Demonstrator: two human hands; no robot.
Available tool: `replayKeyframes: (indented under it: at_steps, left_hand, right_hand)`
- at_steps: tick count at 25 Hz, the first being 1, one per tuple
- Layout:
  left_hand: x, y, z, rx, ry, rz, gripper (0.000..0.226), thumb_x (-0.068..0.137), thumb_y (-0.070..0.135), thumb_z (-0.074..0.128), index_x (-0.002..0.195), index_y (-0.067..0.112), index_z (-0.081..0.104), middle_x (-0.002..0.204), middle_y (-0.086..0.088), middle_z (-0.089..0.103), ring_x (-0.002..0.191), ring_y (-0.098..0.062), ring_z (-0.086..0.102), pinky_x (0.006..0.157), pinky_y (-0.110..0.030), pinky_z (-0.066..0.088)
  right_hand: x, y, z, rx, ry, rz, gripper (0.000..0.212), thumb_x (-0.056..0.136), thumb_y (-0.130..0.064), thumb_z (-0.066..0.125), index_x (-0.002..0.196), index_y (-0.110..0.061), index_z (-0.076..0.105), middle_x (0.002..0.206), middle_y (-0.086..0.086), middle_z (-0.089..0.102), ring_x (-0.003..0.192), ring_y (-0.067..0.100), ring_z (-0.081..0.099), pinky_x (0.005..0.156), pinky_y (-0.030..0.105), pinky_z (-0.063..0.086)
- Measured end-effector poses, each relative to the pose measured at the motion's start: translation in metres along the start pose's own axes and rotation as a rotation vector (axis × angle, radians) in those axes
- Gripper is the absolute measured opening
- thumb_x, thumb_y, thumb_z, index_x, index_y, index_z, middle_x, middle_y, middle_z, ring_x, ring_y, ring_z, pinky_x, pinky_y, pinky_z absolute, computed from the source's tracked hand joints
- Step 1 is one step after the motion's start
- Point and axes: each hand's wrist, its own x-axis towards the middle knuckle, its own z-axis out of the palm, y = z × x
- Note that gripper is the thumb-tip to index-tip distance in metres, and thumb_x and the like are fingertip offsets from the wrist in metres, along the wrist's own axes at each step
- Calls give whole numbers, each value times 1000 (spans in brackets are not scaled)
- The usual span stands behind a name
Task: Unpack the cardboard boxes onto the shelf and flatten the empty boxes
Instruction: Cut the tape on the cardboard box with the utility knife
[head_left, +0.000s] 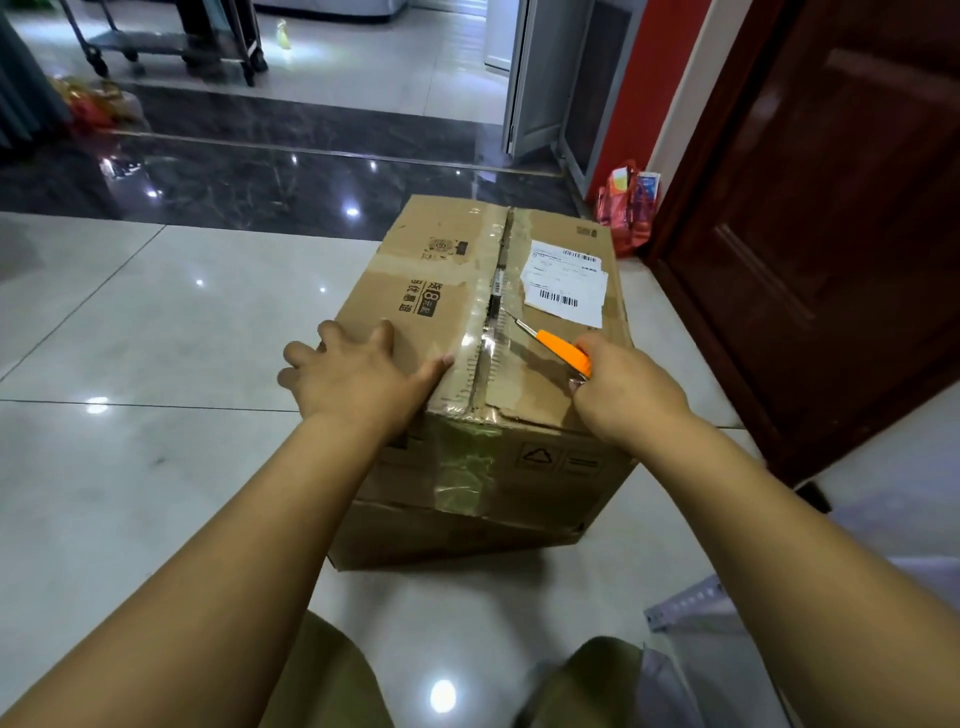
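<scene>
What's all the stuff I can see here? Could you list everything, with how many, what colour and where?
cardboard box: one, brown, taped shut, on the floor in the middle
shipping label: one, white, on the box top, right of the seam
utility knife: one, orange handle, blade tip at the taped seam
floor: pale glossy tiles, dark band farther back
plastic bag: one, red, by the door at right
door: one, dark brown, right
trolley: one, grey metal, far left
left hand: pressing flat on the box top
right hand: gripping the knife
</scene>
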Motion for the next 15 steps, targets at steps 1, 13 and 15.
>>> replayKeyframes:
  at_steps: [1,13,15]
  left_hand:
    - [-5,5,1,14,2,-1,85,71,89,19,132,33,40,126,-18,38,109,-42,39,83,-44,38]
    - [-23,67,-3,160,6,74,95,73,89,17,138,23,36,125,-19,36,106,-40,46,58,-39,43]
    - [-19,74,-2,168,3,68,94,74,88,15,138,21,34,124,-20,36,105,-39,46,56,-38,41]
  right_hand:
    - [-4,6,-1,-2,11,-5,33,93,-18,51,124,-29,47,89,-2,46,83,25,47,64,33,37]
    - [4,43,-12,-22,81,74,49,87,-10,49,131,-30,42,93,0,48,83,27,45,68,36,37]
    - [6,48,-9,0,83,68,45,90,-13,50,131,-31,42,93,-1,50,81,27,46,67,35,37]
